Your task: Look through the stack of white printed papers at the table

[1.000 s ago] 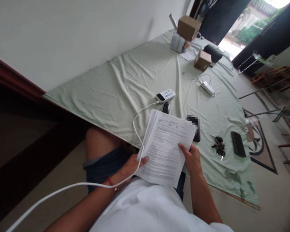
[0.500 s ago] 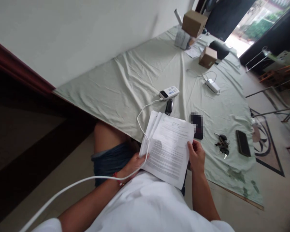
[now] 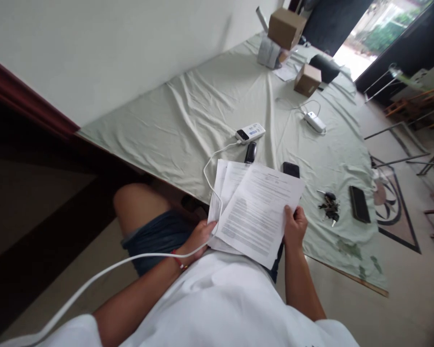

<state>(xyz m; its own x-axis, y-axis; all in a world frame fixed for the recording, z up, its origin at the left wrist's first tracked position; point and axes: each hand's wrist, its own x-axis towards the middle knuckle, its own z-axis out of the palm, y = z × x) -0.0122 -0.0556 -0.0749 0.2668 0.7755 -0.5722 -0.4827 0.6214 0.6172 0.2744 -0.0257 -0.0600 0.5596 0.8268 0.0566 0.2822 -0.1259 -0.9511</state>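
Several printed paper sheets [image 3: 217,193] lie over my lap at the table's edge. My left hand [image 3: 201,234] grips their lower left edge, thumb on top. The top sheet [image 3: 258,214] is fanned out to the right, and my right hand [image 3: 294,224] pinches its right edge between thumb and fingers. A white cable [image 3: 144,257] runs over my left wrist and the left part of the papers to a white power bank [image 3: 250,133]. Just past the sheets' top edge lies a small black object [image 3: 250,152]. A dark phone [image 3: 291,169] is partly covered by the top sheet.
A pale green cloth [image 3: 202,115] covers the table. Keys [image 3: 330,207] and another dark phone [image 3: 359,204] lie to the right. Farther back are a white device [image 3: 315,122] with a cable, a small cardboard box [image 3: 307,80] and a larger box [image 3: 286,28].
My right hand has drawn the top sheet to the right, away from the sheets beneath. More of the lower sheets shows, and the sheet now covers part of the phone. My left knee has swung outward.
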